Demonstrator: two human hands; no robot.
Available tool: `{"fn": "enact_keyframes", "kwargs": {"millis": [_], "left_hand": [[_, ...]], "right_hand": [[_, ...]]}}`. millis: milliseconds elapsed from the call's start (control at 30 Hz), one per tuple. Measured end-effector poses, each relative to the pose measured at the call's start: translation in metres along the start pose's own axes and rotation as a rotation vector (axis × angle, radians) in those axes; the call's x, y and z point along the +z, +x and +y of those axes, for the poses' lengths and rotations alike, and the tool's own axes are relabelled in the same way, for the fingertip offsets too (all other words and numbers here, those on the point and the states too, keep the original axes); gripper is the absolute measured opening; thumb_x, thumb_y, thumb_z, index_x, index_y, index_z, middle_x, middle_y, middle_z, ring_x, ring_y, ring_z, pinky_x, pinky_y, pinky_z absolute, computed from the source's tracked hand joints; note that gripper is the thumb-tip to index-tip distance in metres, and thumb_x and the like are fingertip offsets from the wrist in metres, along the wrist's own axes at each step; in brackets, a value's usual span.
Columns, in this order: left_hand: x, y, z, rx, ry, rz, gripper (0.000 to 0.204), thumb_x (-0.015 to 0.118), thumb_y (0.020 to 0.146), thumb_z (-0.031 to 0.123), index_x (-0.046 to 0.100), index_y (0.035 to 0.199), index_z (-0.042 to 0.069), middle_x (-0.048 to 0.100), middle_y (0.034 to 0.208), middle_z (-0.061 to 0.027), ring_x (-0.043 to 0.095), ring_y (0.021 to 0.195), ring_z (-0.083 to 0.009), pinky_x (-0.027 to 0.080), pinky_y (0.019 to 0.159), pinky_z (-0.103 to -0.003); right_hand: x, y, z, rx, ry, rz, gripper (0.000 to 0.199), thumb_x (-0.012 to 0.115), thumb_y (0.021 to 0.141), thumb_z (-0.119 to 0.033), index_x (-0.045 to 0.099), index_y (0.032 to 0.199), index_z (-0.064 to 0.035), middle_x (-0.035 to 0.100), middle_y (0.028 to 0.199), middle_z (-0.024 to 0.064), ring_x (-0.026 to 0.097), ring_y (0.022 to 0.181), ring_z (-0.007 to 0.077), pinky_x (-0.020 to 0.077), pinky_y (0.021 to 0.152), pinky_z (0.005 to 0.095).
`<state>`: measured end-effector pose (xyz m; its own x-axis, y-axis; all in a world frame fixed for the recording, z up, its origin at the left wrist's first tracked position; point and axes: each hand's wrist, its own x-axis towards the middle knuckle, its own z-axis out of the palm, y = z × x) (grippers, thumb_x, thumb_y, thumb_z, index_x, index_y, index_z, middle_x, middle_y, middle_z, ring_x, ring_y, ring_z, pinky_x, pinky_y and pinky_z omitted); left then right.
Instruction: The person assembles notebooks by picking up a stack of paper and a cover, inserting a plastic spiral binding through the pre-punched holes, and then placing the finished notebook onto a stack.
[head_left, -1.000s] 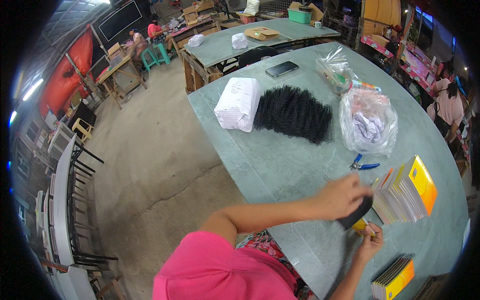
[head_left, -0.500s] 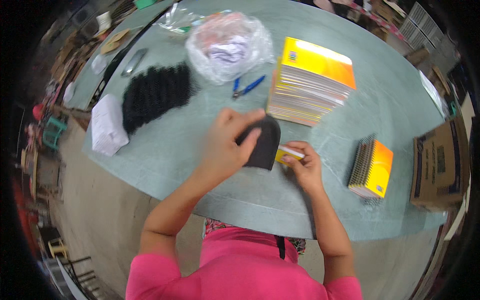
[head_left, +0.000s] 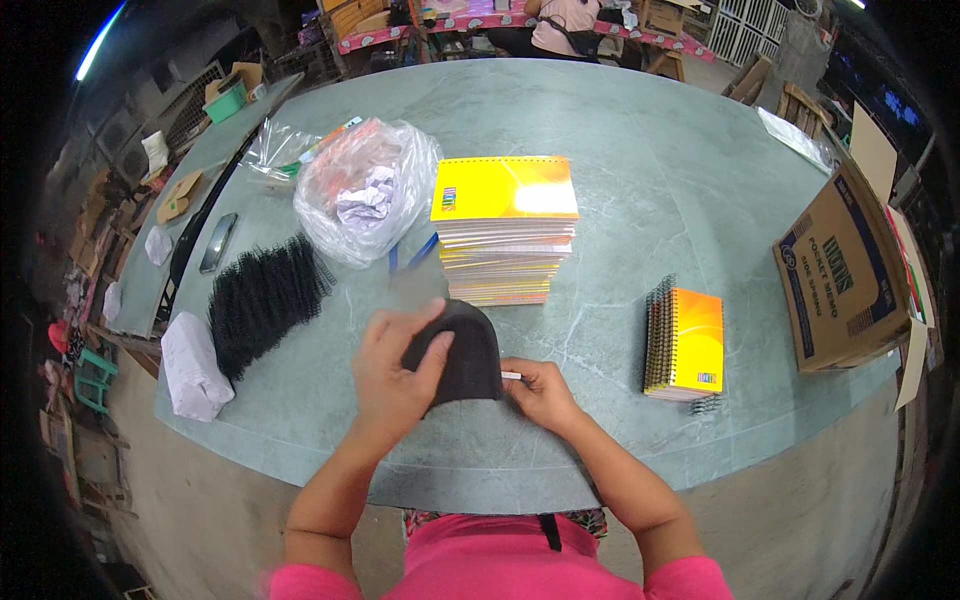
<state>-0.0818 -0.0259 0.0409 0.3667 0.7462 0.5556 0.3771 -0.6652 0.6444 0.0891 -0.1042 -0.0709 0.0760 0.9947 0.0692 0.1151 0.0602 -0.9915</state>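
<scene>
- Pad point(head_left: 465, 355), dark and rounded along its top, is between the two hands, on the person's side of the tall stack point(head_left: 505, 255); whether it touches the counter point(head_left: 600, 440) is hard to tell.
- Left hand point(head_left: 393, 370): the thumb lies over the pad's face, with the other fingers near its upper left edge. Blur hides whether they grip it or only rest there.
- Right hand point(head_left: 543, 393): the fingers pinch a white piece point(head_left: 512, 376) at the pad's right edge, most of it hidden.
- A light, steady pinch probably suits so small a piece; a hard squeeze might crease it.
- The left thumb likely does best flat and even, so that the pad does not tip toward either side.
- A clear view of the edge where pad and piece meet would help the alignment.
- Small wrist motions seem safer than wide sweeps, as the tall stack is just beyond the pad and could topple.
- The pliers point(head_left: 428, 246), coils point(head_left: 265, 300) and short stack point(head_left: 690, 340) lie apart from the hands, leaving the forearms some room.
</scene>
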Motion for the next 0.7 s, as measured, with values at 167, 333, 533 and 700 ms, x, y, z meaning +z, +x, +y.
{"fn": "enact_keyframes", "kwargs": {"millis": [167,333,533,700], "left_hand": [[0.011,-0.024,-0.004,0.097,-0.017,-0.501,0.035,0.071,0.076,0.019,0.064,0.108,0.009,0.066,0.091,-0.0083,0.063,0.088,-0.02,0.049,0.077,-0.031],[-0.01,0.055,-0.103,-0.427,-0.165,-0.147,0.038,0.07,0.079,0.021,0.062,0.111,0.003,0.063,0.08,-0.0086,0.06,0.071,-0.0145,0.048,0.065,-0.028],[-0.017,0.046,-0.116,0.024,0.527,-0.248,0.031,0.065,0.079,0.021,0.065,0.108,0.01,0.063,0.095,-0.0146,0.058,0.093,-0.0298,0.044,0.082,-0.037],[0.015,0.019,-0.013,0.352,0.289,-0.711,0.021,0.06,0.083,0.02,0.065,0.098,0.005,0.063,0.099,-0.0095,0.056,0.095,-0.0286,0.042,0.082,-0.04]], "right_hand": [[-0.006,0.004,0.005,0.001,0.106,-0.024,0.026,0.06,0.085,-0.005,0.062,0.111,-0.0013,0.067,0.104,0.0092,0.061,0.094,0.0151,0.046,0.084,0.0281],[0.0,0.003,-0.007,-0.027,0.172,-0.022,0.025,0.061,0.086,-0.009,0.062,0.109,0.0007,0.064,0.109,0.0108,0.058,0.101,0.0162,0.0437,0.09,0.0291],[0.002,0.002,-0.016,-0.114,0.233,-0.047,0.022,0.055,0.088,-0.003,0.061,0.109,0.0,0.062,0.113,0.0112,0.058,0.103,0.0174,0.0435,0.091,0.0282],[-0.007,-0.001,0.005,0.058,0.269,-0.014,0.02,0.06,0.088,-0.007,0.063,0.106,0.001,0.065,0.101,0.0057,0.057,0.091,0.009,0.0452,0.08,0.0229]]}}
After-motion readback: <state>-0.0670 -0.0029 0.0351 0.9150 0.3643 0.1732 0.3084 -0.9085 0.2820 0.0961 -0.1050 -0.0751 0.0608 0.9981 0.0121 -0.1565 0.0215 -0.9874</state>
